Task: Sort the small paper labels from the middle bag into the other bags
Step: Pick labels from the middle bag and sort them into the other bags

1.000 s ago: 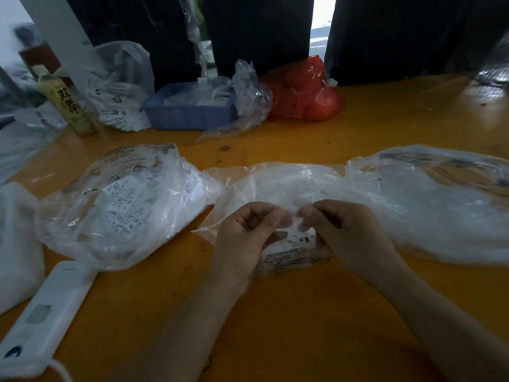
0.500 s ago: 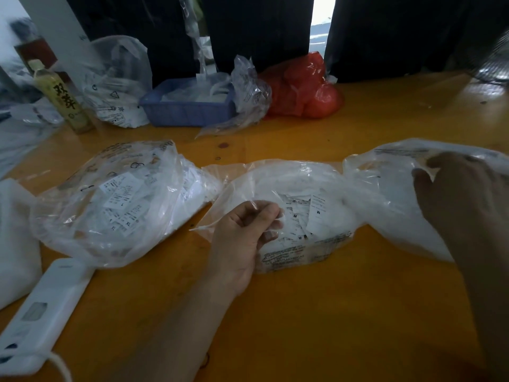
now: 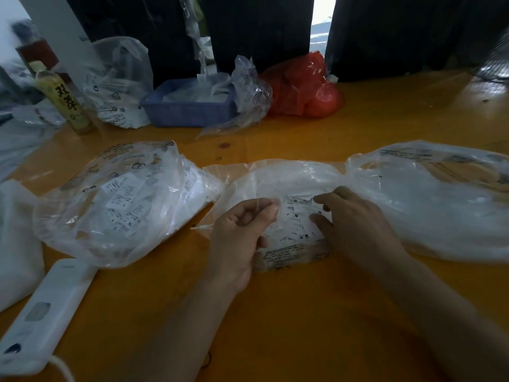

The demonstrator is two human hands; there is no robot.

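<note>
Three clear plastic bags lie in a row on the orange table. The middle bag (image 3: 289, 177) holds several small white paper labels (image 3: 296, 224) printed with size letters. My left hand (image 3: 239, 232) pinches the bag's open edge with curled fingers and holds it up. My right hand (image 3: 355, 224) reaches into the bag's mouth, fingertips on the labels; whether it grips one is hidden. The left bag (image 3: 118, 202) is full of labels marked L and XL. The right bag (image 3: 429, 199) lies open beside my right wrist.
A white power strip (image 3: 46, 307) lies at the front left, beside a white bag (image 3: 16, 238). At the back stand a tea bottle (image 3: 63, 100), a blue basket (image 3: 190, 108) with plastic, a red bag (image 3: 303, 86) and more clear bags.
My right hand went over to the right bag half a second ago and has come back to the middle bag's opening. My left hand kept its pinch on the bag edge.
</note>
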